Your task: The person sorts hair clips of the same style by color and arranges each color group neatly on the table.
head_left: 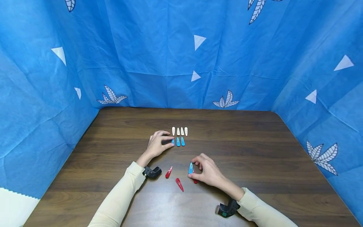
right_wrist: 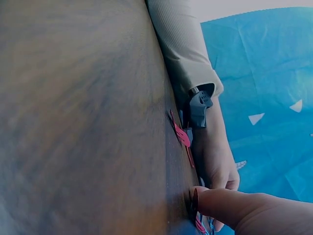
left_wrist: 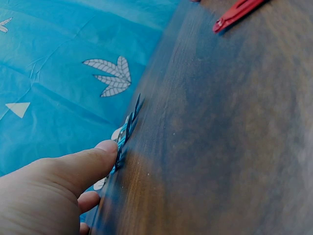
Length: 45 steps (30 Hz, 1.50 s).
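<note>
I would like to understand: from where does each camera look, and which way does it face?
Head: on the person's head, facing forward and down at the table and blue cloth; left hand and right hand show.
Left wrist: on that wrist, facing past the thumb toward blue clips; part of the left hand shows.
Right wrist: on that wrist, facing across the table; the right thumb shows, left sleeve beyond.
Shared: both wrist views show a red clip and the blue cloth.

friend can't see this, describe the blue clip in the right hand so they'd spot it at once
Over the brown wooden table, find the person's right hand. Between its thumb and fingers is the blue clip. It sits apart from the three other blue clips, which line up next to the white clips.
</note>
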Motion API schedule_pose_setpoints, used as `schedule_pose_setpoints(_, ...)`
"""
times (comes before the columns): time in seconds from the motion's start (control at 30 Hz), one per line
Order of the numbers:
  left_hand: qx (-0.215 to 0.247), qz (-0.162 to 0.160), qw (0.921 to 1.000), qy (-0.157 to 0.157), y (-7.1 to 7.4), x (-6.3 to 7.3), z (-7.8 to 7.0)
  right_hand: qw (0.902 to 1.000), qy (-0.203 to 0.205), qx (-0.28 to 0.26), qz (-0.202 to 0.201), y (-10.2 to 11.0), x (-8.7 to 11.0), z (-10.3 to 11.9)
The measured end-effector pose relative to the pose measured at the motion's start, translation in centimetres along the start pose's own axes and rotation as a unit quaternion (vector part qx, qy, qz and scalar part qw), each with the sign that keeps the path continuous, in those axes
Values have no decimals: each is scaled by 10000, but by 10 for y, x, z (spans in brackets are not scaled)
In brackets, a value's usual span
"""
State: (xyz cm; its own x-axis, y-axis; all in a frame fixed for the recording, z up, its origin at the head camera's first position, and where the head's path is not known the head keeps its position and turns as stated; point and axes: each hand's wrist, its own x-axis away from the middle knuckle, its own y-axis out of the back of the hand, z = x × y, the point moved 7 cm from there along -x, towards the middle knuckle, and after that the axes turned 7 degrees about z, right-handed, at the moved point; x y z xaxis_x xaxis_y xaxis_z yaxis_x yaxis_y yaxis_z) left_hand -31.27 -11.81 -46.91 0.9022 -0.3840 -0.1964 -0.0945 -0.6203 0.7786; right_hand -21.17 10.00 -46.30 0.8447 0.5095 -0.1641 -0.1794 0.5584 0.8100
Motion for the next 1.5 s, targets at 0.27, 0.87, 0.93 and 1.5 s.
schedule_pose_setpoints(0.27, -27, -84, 9999, -54, 1, -1, 1, 9999, -26, -138, 62, 1, -2, 0)
schedule_pose_setpoints(0.87, 44, -81, 9999, -91, 0, -4, -3, 9901, -235, -1370, -183, 41, -23, -10)
schedule_pose_setpoints(0.93, 51, -87, 9999, -101, 0, -4, -3, 9897, -292, -1379, -253, 47, -30, -10)
schedule_pose_setpoints(1.5, 38, -72, 10000, -12, 0, 0, 0, 9821, -648, -1710, -444, 46, -97, -27)
